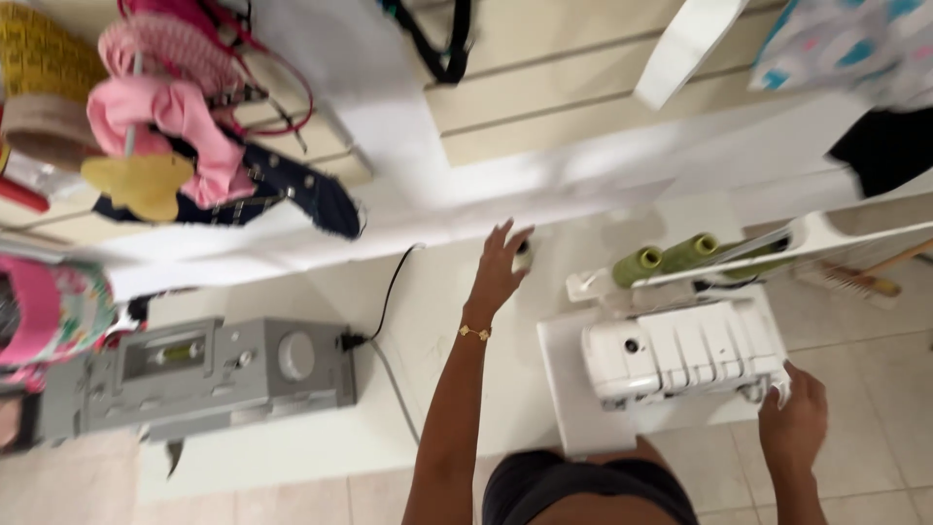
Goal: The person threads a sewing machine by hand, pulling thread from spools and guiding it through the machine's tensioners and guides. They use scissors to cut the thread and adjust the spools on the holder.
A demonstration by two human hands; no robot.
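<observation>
worktop [292, 447]: white, long; carries both machines and lies under both hands.
grey sewing machine [199, 374]: well to the left of the left hand's grip, lying across the worktop; black cable [389, 287] runs from its right end up toward the wall.
white overlock machine [680, 350]: between the two hands, on a white base; the right hand's grip meets its lower right corner.
fabric pile [185, 146]: pink and dark pieces hanging at the wall, far up and left of the left grip.
thread cones [666, 258]: two olive-green cones lying just above the overlock machine, right of the left grip.
left hand [498, 267]: arm stretched forward, gold bracelet at wrist; fingers spread, fingertips on or just beside a small pale round object [523, 256] at the back of the worktop. Frame is motion-blurred, so contact is probable, not certain.
right hand [795, 423]: fingers curled, pinching what appears to be a scrap of white material [780, 391] at the overlock machine's corner.
</observation>
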